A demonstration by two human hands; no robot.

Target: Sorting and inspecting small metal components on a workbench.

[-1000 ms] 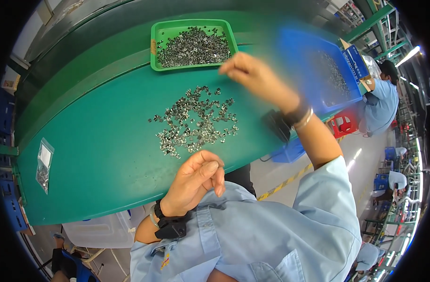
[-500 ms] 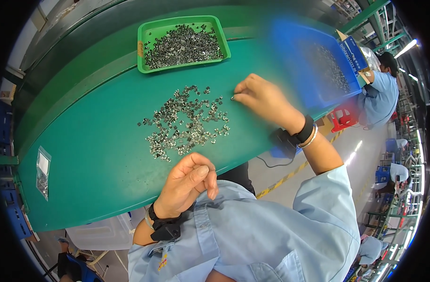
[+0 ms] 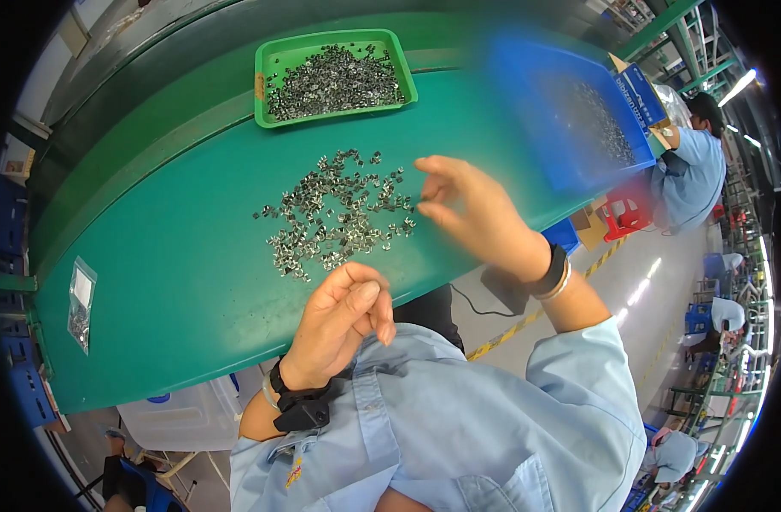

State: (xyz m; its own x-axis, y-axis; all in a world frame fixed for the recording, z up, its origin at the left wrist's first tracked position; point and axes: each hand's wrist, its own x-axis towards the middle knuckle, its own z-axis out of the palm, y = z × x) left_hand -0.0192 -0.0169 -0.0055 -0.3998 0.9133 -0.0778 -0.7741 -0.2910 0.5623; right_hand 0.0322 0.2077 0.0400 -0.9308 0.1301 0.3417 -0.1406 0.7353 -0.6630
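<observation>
A loose spread of small black and silver metal parts lies on the green tabletop. At the right side of this spread is my right hand, thumb and index finger apart, with nothing visible between them. My left hand is at the table's near edge, just below the parts. Its thumb is pressed to the curled fingers, and whatever may be inside is hidden. Behind the spread stands a green tray heaped with similar parts.
A blue bin holding small parts is at the far right, partly blurred. Beyond it are a blue carton, a red stool and a co-worker. On the left lies a clear bag; a translucent box is below the table.
My right thumb and index finger have parted; the small part they pinched no longer shows between them. That hand has shifted slightly toward me. My left hand keeps nearly the same pose.
</observation>
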